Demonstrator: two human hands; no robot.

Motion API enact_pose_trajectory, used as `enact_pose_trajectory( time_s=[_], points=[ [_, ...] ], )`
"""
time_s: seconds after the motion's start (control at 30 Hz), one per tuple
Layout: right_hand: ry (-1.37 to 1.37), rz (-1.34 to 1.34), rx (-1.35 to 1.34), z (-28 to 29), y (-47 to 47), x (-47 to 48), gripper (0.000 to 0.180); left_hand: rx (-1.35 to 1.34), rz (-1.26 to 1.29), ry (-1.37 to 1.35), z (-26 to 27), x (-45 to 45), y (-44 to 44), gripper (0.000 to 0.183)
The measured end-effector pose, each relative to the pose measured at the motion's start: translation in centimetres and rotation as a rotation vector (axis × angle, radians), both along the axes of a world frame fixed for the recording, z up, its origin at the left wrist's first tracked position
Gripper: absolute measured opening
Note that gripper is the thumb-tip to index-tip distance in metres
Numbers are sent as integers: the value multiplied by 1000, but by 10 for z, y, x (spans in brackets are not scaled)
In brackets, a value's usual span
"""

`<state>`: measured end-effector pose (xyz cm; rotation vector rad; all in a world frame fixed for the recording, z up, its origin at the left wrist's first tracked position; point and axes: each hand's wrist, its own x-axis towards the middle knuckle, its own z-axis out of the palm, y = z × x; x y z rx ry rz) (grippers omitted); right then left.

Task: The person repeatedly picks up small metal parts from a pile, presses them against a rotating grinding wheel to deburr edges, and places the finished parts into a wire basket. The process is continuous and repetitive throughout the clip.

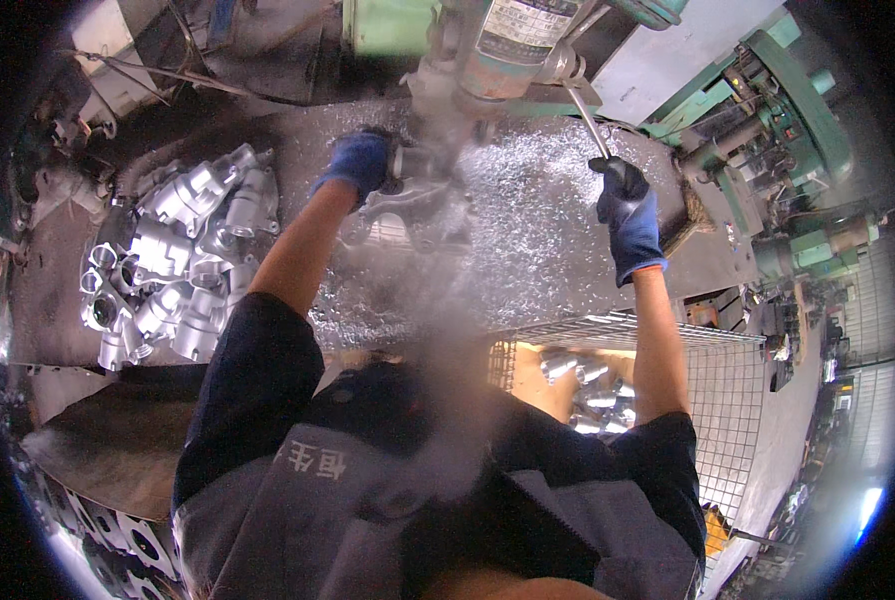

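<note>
My left hand (357, 163), in a blue work glove with dark fingers, holds a grey metal part (417, 161) on the worktable beneath a drill press head (503, 56). A blurred smear down the middle hides most of that part and the drill bit. My right hand (629, 214), gloved the same way, is closed around the end of the press's metal feed lever (588, 118), which slopes down from the hub. Bright metal chips (530, 217) cover the table between my hands. Beside my left forearm lies a heap of silvery cast metal housings (166, 251).
A wire mesh basket (725, 420) stands near my right forearm, with several metal parts (593, 390) inside over cardboard. Another green machine (800, 120) stands at the right. A cable (214, 84) runs along the back left. Flat metal pieces (143, 544) lie at lower left.
</note>
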<state>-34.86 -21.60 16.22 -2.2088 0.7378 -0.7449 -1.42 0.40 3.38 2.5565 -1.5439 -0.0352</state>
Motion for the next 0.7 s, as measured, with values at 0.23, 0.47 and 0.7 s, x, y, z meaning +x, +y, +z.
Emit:
enact_pose_trajectory(
  time_s=[0.23, 0.47, 0.7],
  points=[
    [-402, -36, -309, 111, -5, -8, 39, 27, 28, -98, 1, -7, 5, 63],
    [-482, -144, -15, 82, 54, -43, 32, -29, 190, -15, -8, -31, 28, 55],
    [-237, 157, 295, -10, 128, -49, 38, -509, 309, 347, -21, -19, 83, 56]
  ],
)
